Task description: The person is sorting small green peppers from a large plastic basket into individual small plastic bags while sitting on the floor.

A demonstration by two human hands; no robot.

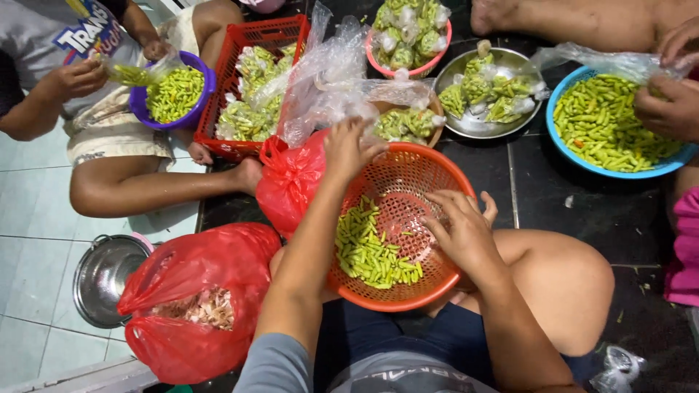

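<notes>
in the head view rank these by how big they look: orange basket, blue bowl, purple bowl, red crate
1. orange basket, though it sits nearest the camera
2. blue bowl and red crate look alike, so unranked
3. purple bowl

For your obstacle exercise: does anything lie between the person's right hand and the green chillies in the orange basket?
Nothing visible does. The right hand is inside the orange basket, with only bare mesh between its fingers and the green chillies piled at the lower left. The left hand is at the far rim, off that path.
</notes>
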